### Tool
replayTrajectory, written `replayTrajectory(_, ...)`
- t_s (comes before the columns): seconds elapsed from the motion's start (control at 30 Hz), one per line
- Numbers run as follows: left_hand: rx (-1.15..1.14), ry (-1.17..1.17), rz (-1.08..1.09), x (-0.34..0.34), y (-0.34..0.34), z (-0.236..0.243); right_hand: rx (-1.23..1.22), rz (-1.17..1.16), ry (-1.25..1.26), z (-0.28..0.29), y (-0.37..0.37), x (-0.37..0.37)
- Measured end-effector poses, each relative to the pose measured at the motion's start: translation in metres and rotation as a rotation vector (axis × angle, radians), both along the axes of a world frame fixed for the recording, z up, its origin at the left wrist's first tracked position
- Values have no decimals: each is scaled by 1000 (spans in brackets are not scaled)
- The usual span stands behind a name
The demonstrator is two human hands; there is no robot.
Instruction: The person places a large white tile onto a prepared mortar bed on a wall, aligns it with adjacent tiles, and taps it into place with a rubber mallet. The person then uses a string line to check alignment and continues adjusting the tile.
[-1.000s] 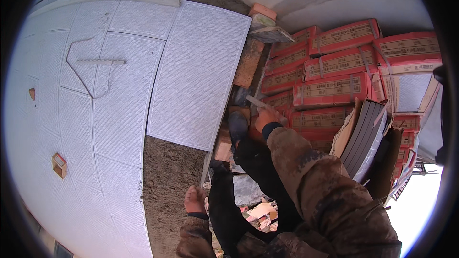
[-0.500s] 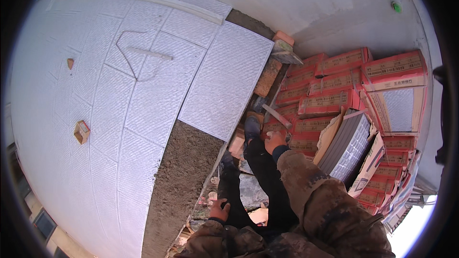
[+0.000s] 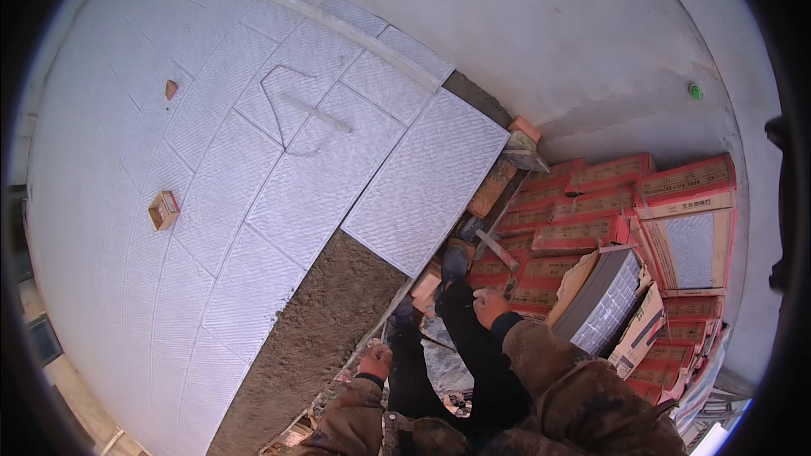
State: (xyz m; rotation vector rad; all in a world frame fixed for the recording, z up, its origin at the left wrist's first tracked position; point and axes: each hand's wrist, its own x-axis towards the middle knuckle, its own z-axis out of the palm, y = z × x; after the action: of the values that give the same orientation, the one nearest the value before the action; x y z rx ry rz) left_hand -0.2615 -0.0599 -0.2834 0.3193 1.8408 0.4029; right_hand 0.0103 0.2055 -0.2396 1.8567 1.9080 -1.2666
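Observation:
My left hand (image 3: 376,361) is closed beside my left shin, its fingers curled and no object visible in them. Next to my right knee is my right hand (image 3: 489,307), also curled, with nothing seen in it. Just beyond it lies a hammer (image 3: 497,250), its wooden handle leaning toward the red cartons and its dark head by my right shoe (image 3: 454,266). A large pale textured tile (image 3: 427,181) lies ahead of my feet. A strip of dark, rough mortar (image 3: 312,346) runs along its near side and to my left.
Red tile cartons (image 3: 591,232) are stacked on the right, with an opened carton of grey tiles (image 3: 601,300) near my right arm. Bricks (image 3: 492,192) line the tile's edge. A long straightedge (image 3: 321,19), a bent rod (image 3: 274,110) and a small box (image 3: 164,210) rest on the laid tiles.
The view has turned, shifting the tiles rightward and the cartons lower. My left hand has come up off my thigh to beside the shin, its fingers now curled. The right hand stays near the knee.

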Motion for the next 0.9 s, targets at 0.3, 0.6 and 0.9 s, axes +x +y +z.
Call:
replayTrajectory(0.3, 87, -174, 601, -11, 115, -144, -121, 566, -57, 83, -61, -1)
replayTrajectory(0.6, 30, -249, 793, -20, 190, -218, 172, 450, 162, 71, -39, 6)
replayTrajectory(0.9, 48, -369, 950, -24, 231, -230, 252, 441, 14, 75, -40, 3)
